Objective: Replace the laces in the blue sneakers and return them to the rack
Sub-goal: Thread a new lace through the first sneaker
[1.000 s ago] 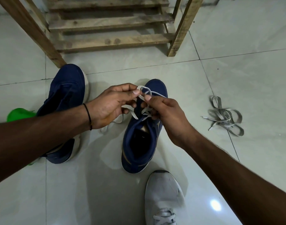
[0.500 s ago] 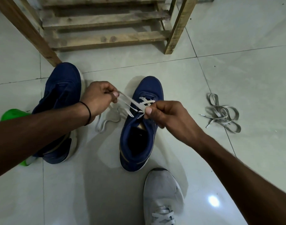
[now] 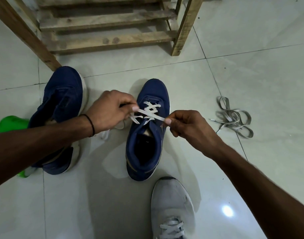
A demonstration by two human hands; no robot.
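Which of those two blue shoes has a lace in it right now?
The right blue sneaker: a white lace crisscrosses its front eyelets. The left blue sneaker, partly hidden by an arm, shows none.

I see a pale, glossy tiled floor [image 3: 251,75]. A wooden rack [image 3: 113,40] stands on it at the far side. In front of it sit the left blue sneaker [image 3: 65,94], its toe just beside a rack leg, and the right blue sneaker [image 3: 142,152], upright. A green object [image 3: 11,121] shows by the left one. Slack of a white lace [image 3: 105,135] lies between them. A loose bundle of grey laces [image 3: 234,118] lies further right, and a grey shoe [image 3: 172,200] is nearest me.
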